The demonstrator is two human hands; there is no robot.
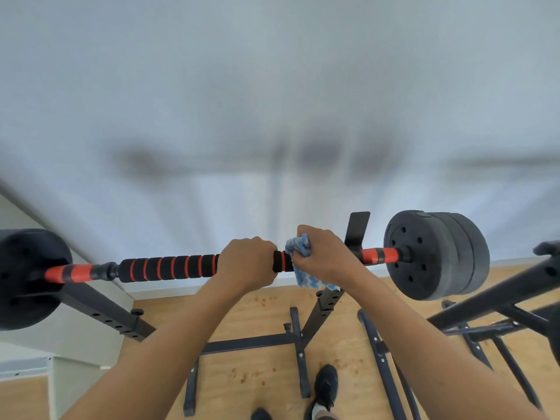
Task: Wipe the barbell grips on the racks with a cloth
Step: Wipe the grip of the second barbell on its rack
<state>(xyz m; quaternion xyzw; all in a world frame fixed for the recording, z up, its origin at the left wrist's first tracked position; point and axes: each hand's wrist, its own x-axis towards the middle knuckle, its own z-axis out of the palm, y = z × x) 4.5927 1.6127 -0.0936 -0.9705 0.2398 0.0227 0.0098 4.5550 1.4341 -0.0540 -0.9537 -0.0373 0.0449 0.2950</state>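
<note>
**A:** Where's the bar?

**B:** The barbell [375, 256] lies across the rack [100, 307]. From the left, the ribbed foam grip [169, 268] runs bare up to the left hand [247, 263], whose fingers are curled tight round it.

**A:** And the cloth?

**B:** The blue cloth [312, 281] is bunched round the bar just right of that. The right hand [325, 256] squeezes it, near the rack's right upright.

**A:** How far along?

**B:** Mid-wipe, I'd judge. I can't tell whether the left stretch is done.

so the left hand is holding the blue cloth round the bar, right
Not quite: the head view shows the right hand holding the blue cloth round the bar. The left hand grips the bar with no cloth.
</note>
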